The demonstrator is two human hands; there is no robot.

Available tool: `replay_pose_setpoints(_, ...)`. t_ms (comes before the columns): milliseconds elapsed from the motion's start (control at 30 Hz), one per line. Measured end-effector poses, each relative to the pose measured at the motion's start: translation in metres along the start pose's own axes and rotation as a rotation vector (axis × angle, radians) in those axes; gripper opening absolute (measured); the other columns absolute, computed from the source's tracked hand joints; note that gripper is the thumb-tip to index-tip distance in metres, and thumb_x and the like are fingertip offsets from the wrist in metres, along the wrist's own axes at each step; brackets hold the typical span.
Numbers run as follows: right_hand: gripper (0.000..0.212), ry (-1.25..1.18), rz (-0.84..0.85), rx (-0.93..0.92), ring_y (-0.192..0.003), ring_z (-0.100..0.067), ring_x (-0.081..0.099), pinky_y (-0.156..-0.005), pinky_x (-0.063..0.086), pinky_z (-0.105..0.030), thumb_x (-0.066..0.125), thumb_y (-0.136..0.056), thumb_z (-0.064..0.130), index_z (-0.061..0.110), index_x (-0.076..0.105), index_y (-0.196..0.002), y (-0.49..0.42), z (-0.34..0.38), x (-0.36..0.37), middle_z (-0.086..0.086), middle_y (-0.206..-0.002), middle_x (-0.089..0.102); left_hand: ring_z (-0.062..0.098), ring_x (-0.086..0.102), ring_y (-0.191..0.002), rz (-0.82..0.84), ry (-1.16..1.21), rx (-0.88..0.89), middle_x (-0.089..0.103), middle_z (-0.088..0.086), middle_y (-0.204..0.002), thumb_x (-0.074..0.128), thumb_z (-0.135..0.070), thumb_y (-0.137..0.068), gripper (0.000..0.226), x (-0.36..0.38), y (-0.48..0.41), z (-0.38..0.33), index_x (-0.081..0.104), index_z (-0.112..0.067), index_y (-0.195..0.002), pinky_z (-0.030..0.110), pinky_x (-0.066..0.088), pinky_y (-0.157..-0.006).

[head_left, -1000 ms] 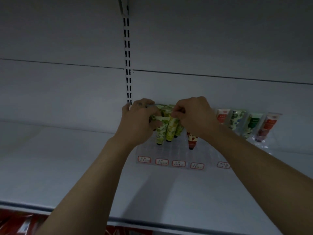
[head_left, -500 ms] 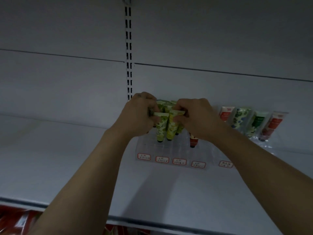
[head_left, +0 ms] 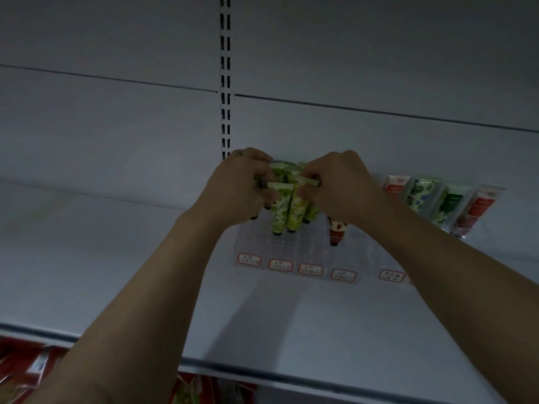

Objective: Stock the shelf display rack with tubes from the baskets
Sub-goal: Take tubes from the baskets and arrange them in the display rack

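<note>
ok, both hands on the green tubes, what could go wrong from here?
1. Left hand and right hand pinch the crowded, tilted green tubes by their tops; one may slip or topple neighbours.
2. The right wrist hides part of the red tube and could knock it.

Shelf (head_left: 116, 272) deck open left of and in front of clear rack (head_left: 294, 252). Rack's front rows free. Green tubes (head_left: 280, 211), left hand (head_left: 236, 191) and right hand (head_left: 341, 188) crowd its back left; leaning tubes (head_left: 423, 196) block the right.
</note>
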State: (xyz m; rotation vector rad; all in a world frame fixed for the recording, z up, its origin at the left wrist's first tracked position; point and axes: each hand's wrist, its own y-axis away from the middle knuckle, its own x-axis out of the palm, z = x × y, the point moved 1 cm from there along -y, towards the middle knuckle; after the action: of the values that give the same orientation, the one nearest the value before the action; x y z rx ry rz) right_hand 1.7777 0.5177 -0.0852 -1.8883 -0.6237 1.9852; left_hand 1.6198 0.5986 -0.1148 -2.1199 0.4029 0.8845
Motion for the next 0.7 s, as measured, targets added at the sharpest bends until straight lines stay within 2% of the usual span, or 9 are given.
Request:
replay_pose_setpoints(133, 0.022, 0.027, 0.02, -0.082, -0.072, -0.026, 0.06, -0.066, 0.036, -0.032, 0.065, -0.085, 0.018, -0.004, 0.071, -0.084, -0.006, 0.004, 0.003, -0.015, -0.08, 0.068, 0.021, 0.05, -0.113, -0.018, -0.004, -0.01, 0.059, -0.002, -0.123, 0.081, -0.016, -0.072, 0.013, 0.0, 0.001, -0.002, 0.073, -0.015, -0.082, 0.027, 0.038, -0.093)
replay_pose_setpoints(267, 0.023, 0.016, -0.008, -0.154, -0.07, -0.03, 0.062, -0.07, 0.04, -0.037, 0.066, -0.084, 0.017, -0.006, 0.07, -0.086, -0.006, 0.0, 0.004, -0.018, -0.077, 0.068, 0.021, 0.05, -0.113, -0.006, 0.0, -0.018, 0.058, -0.002, -0.121, 0.081, -0.016, -0.071, 0.015, -0.001, 0.001, -0.004, 0.068, -0.021, -0.077, 0.031, 0.04, -0.095)
replay_pose_setpoints(333, 0.022, 0.018, -0.034, -0.18, -0.064, -0.032, 0.06, -0.066, 0.041, -0.038, 0.066, -0.084, 0.016, -0.006, 0.071, -0.083, -0.004, -0.002, 0.006, -0.019, -0.072, 0.067, 0.02, 0.05, -0.115, 0.004, 0.017, -0.028, 0.057, -0.001, -0.122, 0.082, -0.016, -0.07, 0.02, -0.001, 0.0, -0.004, 0.064, -0.024, -0.075, 0.027, 0.039, -0.095)
replay_pose_setpoints(467, 0.019, -0.037, -0.076, -0.168, -0.057, -0.03, 0.06, -0.058, 0.046, -0.036, 0.069, -0.083, 0.014, -0.004, 0.071, -0.079, 0.009, -0.008, 0.009, -0.018, -0.065, 0.066, 0.02, 0.051, -0.115, 0.002, 0.036, -0.037, 0.057, -0.002, -0.121, 0.082, -0.015, -0.07, 0.025, -0.001, 0.0, -0.003, 0.061, -0.026, -0.073, 0.028, 0.039, -0.095)
replay_pose_setpoints(567, 0.021, -0.05, -0.065, -0.132, -0.063, -0.032, 0.062, -0.066, 0.047, -0.041, 0.068, -0.085, 0.015, -0.006, 0.071, -0.085, 0.015, -0.009, 0.01, -0.021, -0.072, 0.068, 0.017, 0.049, -0.115, 0.005, 0.027, -0.048, 0.057, -0.003, -0.122, 0.082, -0.016, -0.07, 0.024, 0.0, 0.0, -0.004, 0.061, -0.026, -0.074, 0.022, 0.035, -0.092)
replay_pose_setpoints(700, 0.024, -0.011, 0.025, -0.138, -0.056, -0.023, 0.049, -0.063, 0.042, -0.037, 0.064, -0.088, 0.017, -0.004, 0.068, -0.076, 0.005, -0.005, 0.007, -0.016, -0.065, 0.062, 0.017, 0.05, -0.114, 0.0, 0.008, -0.039, 0.057, -0.003, -0.121, 0.082, -0.014, -0.07, 0.023, 0.0, -0.001, -0.005, 0.062, -0.026, -0.074, 0.021, 0.035, -0.09)
